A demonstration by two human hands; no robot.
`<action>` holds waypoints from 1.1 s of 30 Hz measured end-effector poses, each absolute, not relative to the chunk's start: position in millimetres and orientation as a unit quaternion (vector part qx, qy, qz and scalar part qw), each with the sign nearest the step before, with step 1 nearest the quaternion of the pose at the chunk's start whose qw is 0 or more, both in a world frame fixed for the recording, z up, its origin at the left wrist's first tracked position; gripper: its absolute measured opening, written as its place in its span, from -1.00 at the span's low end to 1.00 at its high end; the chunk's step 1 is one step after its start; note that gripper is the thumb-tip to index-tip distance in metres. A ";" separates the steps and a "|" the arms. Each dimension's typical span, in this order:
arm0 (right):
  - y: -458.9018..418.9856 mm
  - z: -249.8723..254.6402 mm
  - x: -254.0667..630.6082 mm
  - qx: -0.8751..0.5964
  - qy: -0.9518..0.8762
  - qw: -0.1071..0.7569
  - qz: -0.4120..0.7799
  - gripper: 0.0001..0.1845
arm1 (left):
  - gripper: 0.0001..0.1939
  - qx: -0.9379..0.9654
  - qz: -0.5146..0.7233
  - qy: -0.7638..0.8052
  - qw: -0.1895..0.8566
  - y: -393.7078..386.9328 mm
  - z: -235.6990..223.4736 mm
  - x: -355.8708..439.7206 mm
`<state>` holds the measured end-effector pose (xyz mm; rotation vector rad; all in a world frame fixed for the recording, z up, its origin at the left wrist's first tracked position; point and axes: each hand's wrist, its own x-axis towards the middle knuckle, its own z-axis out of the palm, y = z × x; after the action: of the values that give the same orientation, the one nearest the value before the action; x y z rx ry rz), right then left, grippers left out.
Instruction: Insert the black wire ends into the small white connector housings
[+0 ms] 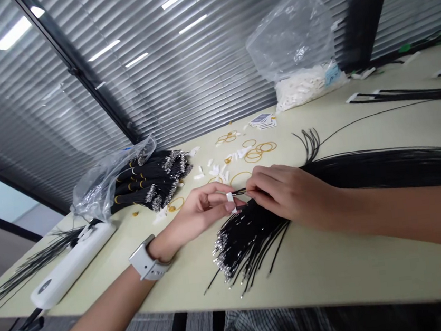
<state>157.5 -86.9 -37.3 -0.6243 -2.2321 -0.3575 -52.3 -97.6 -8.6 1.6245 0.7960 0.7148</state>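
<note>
Between the thumb and fingers of my left hand (205, 207) is a small white plastic connector (231, 202). Just to its right, my right hand (281, 188) pinches a thin black wire (240, 191) whose end reaches the connector; whether it sits inside cannot be made out. Below both hands lies a thick bundle of black wires (248, 239), its bare silvery tips fanned out toward the lower left. The rest of that bundle runs off to the right behind my right forearm.
Rubber bands (257, 153) and loose white connectors (215, 170) lie behind my hands. A clear bag of white connectors (303, 87) stands at the back. Leftward are banded black wire bundles (150, 179) in plastic and a white power strip (74, 264). Finished-looking wires (407, 95) lie right.
</note>
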 end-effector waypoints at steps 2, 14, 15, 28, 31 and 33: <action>-86.8 -37.3 157.6 -0.243 -0.877 0.391 -0.137 -0.78 | -0.82 0.692 0.304 0.327 0.567 -97.0 -9.2 -52.4; -86.3 -36.8 156.7 -0.236 -0.879 0.395 -0.128 -0.80 | -0.80 0.718 0.289 0.349 0.529 -98.1 -8.0 -52.1; -86.3 -36.6 156.7 -0.231 -0.882 0.395 -0.117 -0.80 | -0.80 0.719 0.287 0.356 0.523 -98.4 -7.7 -51.8; -82.8 -43.5 152.4 -0.243 -0.887 0.380 -0.096 -0.75 | -0.78 0.729 0.272 0.395 0.489 -103.0 -10.7 -46.9; -82.1 -42.4 152.6 -0.245 -0.890 0.369 -0.107 -0.73 | -0.76 0.727 0.271 0.396 0.491 -101.3 -11.4 -45.8; -82.8 -38.9 154.0 -0.241 -0.884 0.369 -0.159 -0.76 | -0.77 0.731 0.283 0.392 0.481 -98.3 -11.5 -45.8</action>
<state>154.0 -82.8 -38.9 -0.6188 -2.2686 -0.4084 -45.8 -98.3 -11.5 1.7833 0.9571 0.6901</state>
